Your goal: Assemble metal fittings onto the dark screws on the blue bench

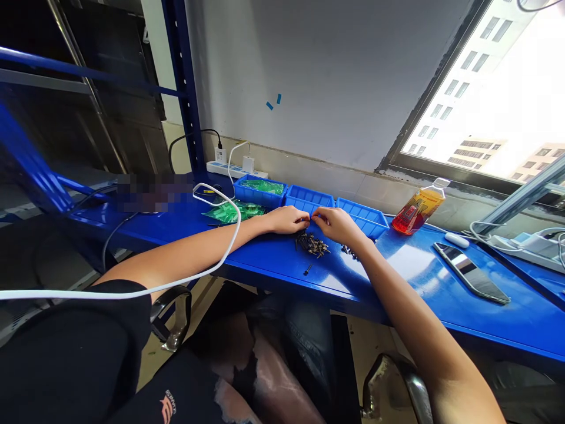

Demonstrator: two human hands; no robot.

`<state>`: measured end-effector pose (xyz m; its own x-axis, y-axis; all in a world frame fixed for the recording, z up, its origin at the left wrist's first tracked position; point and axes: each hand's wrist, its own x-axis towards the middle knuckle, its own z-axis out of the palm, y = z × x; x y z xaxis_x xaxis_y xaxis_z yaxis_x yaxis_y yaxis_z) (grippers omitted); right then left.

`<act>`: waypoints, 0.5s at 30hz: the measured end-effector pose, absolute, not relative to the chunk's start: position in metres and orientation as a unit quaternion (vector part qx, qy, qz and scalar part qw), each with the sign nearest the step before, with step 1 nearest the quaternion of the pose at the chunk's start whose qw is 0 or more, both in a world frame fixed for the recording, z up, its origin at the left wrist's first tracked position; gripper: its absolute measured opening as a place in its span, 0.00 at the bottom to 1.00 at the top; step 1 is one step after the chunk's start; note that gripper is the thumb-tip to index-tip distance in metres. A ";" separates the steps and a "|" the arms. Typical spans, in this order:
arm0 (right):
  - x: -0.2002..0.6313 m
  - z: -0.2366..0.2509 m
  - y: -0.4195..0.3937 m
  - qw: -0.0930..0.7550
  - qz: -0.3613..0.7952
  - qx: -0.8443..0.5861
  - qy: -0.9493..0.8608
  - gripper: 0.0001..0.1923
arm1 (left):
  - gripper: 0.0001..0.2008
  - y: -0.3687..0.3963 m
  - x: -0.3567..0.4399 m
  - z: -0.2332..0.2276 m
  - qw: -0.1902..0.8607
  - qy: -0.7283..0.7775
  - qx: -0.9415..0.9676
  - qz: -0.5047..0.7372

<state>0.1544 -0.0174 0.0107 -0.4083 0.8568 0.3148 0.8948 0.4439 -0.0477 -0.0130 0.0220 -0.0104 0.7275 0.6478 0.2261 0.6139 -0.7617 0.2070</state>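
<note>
Above the screws, both hands' fingers together.

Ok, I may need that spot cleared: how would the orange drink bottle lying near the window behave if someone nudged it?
The bottle lies on its side on the smooth blue bench, so a sideways nudge would probably roll it. It looks mostly full of orange liquid, so likely fairly heavy for its size, with the liquid sloshing. It seems to be thin clear plastic, so probably a little squashy when gripped.
</note>
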 end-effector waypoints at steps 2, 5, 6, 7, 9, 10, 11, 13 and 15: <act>0.154 0.011 -0.017 0.149 -0.065 -0.525 -0.836 0.11 | 0.14 0.022 -0.013 -0.011 0.060 0.339 0.927 0.146; 0.154 0.012 -0.017 0.147 -0.061 -0.526 -0.836 0.11 | 0.13 0.022 -0.013 -0.011 0.055 0.338 0.928 0.147; 0.154 0.012 -0.018 0.142 -0.056 -0.527 -0.836 0.11 | 0.13 0.022 -0.013 -0.010 0.053 0.338 0.928 0.146; 0.154 0.012 -0.018 0.135 -0.050 -0.530 -0.836 0.11 | 0.12 0.022 -0.013 -0.010 0.051 0.338 0.929 0.143; 0.154 0.012 -0.018 0.125 -0.039 -0.535 -0.835 0.11 | 0.12 0.022 -0.013 -0.010 0.046 0.341 0.929 0.138; 0.153 0.012 -0.018 0.123 -0.037 -0.536 -0.835 0.11 | 0.12 0.022 -0.013 -0.009 0.044 0.342 0.929 0.136; 0.153 0.012 -0.018 0.123 -0.037 -0.535 -0.835 0.11 | 0.12 0.022 -0.013 -0.009 0.042 0.343 0.929 0.135; 0.153 0.011 -0.018 0.125 -0.042 -0.531 -0.837 0.11 | 0.12 0.022 -0.013 -0.009 0.038 0.345 0.928 0.135; 0.153 0.011 -0.017 0.124 -0.045 -0.529 -0.838 0.11 | 0.12 0.022 -0.013 -0.010 0.038 0.345 0.928 0.135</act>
